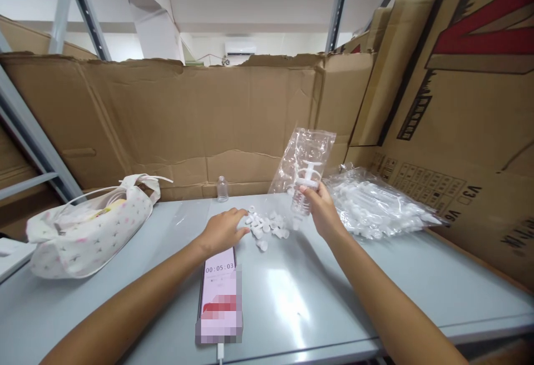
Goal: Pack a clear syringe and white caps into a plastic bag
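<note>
My right hand [320, 208] is closed around a small clear bottle [300, 200] with a white pump top [307, 171], held upright above the table, with a crinkled clear plastic bag [306, 151] behind it. My left hand [223, 230] reaches over the table with fingers curled, its fingertips touching a scatter of several small white caps [267, 224]. What the left fingers hold, if anything, is hidden.
A phone [220, 292] showing a timer lies on the grey table [300, 298] between my arms. A patterned fabric bag [89, 226] sits at left. A small clear bottle [222, 189] stands by the cardboard wall [167, 120]. A pile of bagged pumps [375, 206] lies at right.
</note>
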`<state>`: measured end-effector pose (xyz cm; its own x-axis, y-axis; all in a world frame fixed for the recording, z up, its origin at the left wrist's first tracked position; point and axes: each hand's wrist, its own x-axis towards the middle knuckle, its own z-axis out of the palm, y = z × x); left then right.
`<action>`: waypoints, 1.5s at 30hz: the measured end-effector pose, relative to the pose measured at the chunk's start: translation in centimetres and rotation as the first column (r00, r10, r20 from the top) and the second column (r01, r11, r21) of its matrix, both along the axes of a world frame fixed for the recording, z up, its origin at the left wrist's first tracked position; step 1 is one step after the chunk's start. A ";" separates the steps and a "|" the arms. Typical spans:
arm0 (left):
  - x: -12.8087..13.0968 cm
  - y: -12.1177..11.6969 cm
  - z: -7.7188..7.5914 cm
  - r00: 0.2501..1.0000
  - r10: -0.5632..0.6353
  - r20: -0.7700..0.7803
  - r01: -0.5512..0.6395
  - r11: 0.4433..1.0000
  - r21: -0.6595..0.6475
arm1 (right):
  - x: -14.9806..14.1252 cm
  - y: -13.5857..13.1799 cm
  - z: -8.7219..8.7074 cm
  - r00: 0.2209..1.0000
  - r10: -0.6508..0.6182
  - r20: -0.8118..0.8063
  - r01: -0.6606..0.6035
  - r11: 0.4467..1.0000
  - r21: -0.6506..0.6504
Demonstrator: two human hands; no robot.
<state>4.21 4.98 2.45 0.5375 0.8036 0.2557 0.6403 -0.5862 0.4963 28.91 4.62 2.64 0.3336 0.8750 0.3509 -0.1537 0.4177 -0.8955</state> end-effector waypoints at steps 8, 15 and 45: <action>2.6 3.7 -1.3 0.922 -0.221 -0.318 0.245 0.969 0.039 | 0.0 0.3 -0.5 0.998 0.005 0.058 -0.002 0.999 -0.036; 2.9 4.1 -2.2 0.874 -0.111 -0.473 0.190 0.974 0.122 | -0.4 0.2 -0.7 0.996 0.024 0.090 -0.019 0.999 -0.050; -2.4 1.1 4.3 0.924 0.075 0.376 -0.069 0.997 -0.030 | -0.2 -1.6 0.4 0.713 0.621 0.327 -0.495 0.775 -0.392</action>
<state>1.80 6.06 6.74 0.3445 0.8423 0.4146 0.4451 -0.5353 0.7179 28.70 3.06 3.06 -0.3698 0.9266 0.0680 0.1282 0.1234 -0.9840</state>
